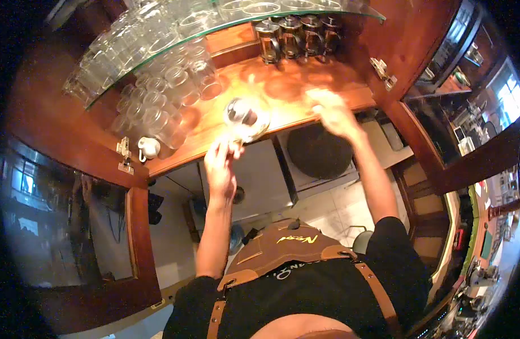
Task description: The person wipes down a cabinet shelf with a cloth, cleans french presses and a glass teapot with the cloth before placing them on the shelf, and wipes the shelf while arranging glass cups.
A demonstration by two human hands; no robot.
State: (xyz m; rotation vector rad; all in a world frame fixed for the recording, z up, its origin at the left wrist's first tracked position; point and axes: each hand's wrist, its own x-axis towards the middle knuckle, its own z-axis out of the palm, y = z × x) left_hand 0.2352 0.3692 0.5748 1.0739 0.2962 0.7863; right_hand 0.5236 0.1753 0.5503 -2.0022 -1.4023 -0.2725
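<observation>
A round clear glass vessel (247, 117) with something dark showing inside or through it is at the front of the wooden cabinet shelf (294, 93). Glare blurs its outline, so its exact kind is unclear. My left hand (221, 161) is at its near edge, thumb and fingers pinched together on it. Farther right, my right hand (332, 116) is over the shelf with its fingers curled in. Bright light washes out those fingertips, and whatever they may hold cannot be made out.
Glass jars and tumblers (158, 101) crowd the shelf's left side, with a white cup (148, 148) beside them. Several French presses (291, 37) line the back. A glass shelf (186, 39) above carries more glasses. Open cabinet doors (141, 243) flank me.
</observation>
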